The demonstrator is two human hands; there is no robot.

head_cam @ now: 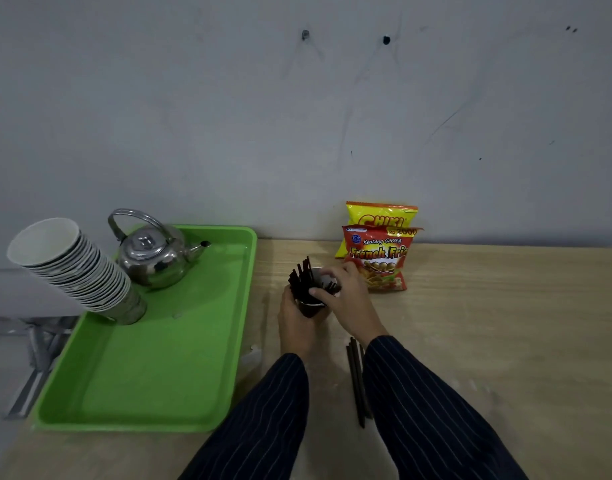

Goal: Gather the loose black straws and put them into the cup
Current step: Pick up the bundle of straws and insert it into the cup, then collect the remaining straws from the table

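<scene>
Black straws [301, 276] fan loosely from the cup [309, 306], gripped by the left hand [295, 320] while the right hand [346, 299] pinches its rim, so a nudge might tip it toward the loose straws [357, 379] just nearer me.

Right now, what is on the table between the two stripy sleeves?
In the head view, a few loose black straws lie together on the pale wooden table, between the dark pinstriped left sleeve and right sleeve.

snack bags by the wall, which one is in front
The red French Fries bag is in front, overlapping the lower part of the yellow Chiki bag, which leans against the wall behind it.
</scene>
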